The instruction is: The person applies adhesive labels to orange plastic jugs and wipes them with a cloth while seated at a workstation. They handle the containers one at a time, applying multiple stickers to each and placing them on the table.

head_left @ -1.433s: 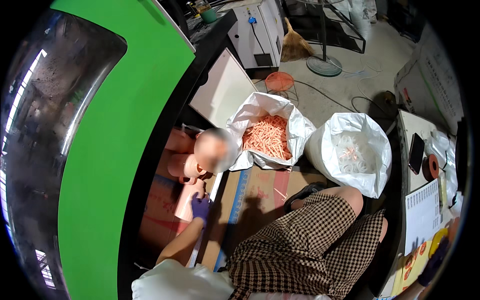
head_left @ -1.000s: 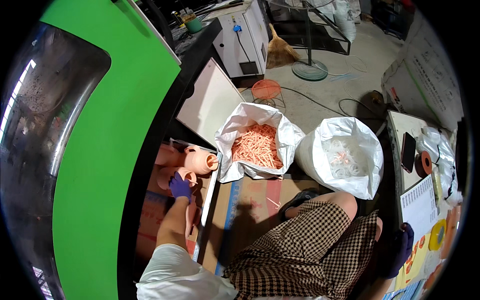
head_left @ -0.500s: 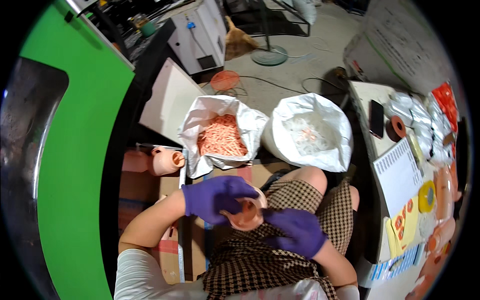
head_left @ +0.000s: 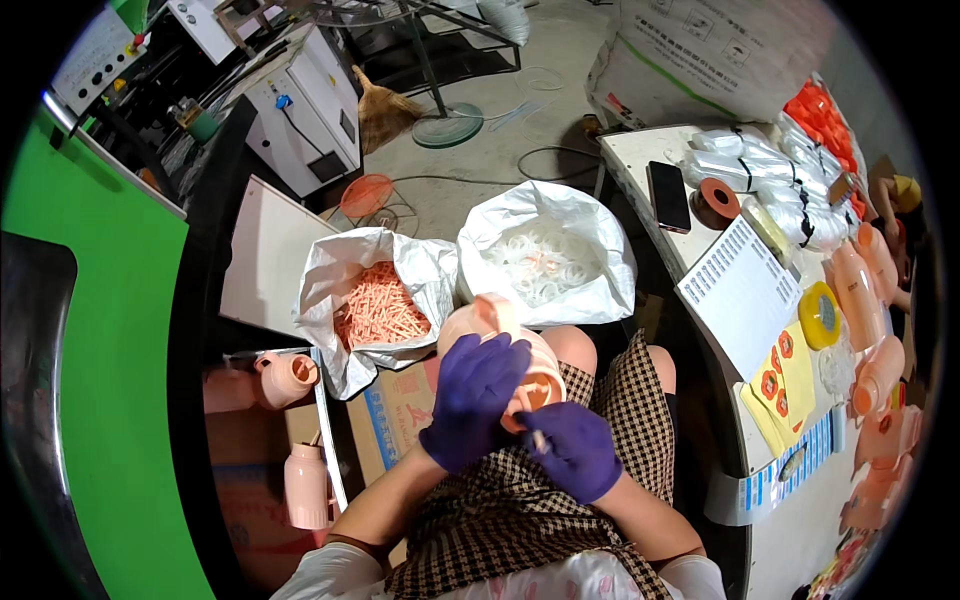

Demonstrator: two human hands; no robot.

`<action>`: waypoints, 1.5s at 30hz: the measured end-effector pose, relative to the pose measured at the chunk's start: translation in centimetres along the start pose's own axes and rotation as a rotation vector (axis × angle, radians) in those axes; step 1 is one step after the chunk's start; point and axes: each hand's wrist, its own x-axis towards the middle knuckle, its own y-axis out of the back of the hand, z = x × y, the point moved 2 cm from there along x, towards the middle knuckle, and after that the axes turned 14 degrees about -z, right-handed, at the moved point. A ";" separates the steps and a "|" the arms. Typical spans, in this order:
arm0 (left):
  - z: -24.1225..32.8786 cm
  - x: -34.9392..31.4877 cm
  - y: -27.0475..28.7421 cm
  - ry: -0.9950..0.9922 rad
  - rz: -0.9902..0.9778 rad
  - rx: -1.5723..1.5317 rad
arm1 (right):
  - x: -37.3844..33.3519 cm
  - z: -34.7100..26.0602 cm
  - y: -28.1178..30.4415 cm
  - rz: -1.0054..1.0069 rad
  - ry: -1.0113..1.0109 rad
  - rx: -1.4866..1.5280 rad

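Over my lap, my left hand (head_left: 478, 400), in a purple glove, is closed round a peach plastic jug (head_left: 492, 316). The jug is tilted, with its open mouth toward me. My right hand (head_left: 573, 452), also gloved in purple, is closed at the rim of that mouth. A small pale end pokes out of its fingers, too small to name. A thin peach strip (head_left: 521, 400) shows in the mouth. More peach jugs, one lying (head_left: 287, 380) and one upright (head_left: 307, 487), are in the box at my left.
Ahead stand a white sack of peach strips (head_left: 381, 308) and a white sack of clear rings (head_left: 545, 262). The right-hand table holds a phone (head_left: 668, 196), a brown tape roll (head_left: 715, 203), a paper sheet (head_left: 741, 297) and peach plastic parts. A green machine panel (head_left: 110, 400) borders the left.
The view has swung to the right. My left hand has shifted along the jug, whose mouth now tips toward me. My right hand has come up to the mouth and closed there.
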 end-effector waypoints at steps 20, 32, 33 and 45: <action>-1.9 -0.7 -1.4 0.093 0.283 0.207 | 3.4 5.0 -5.4 -0.318 -0.090 -0.289; -16.7 -8.6 11.3 0.445 0.615 0.311 | -11.7 8.8 21.1 0.644 -0.154 -0.577; -17.0 -8.7 10.5 0.436 0.620 0.325 | -14.7 10.3 24.8 0.685 -0.439 -0.718; -3.5 -2.4 0.8 0.355 0.085 -0.330 | -30.0 24.3 42.7 0.467 -1.237 -1.398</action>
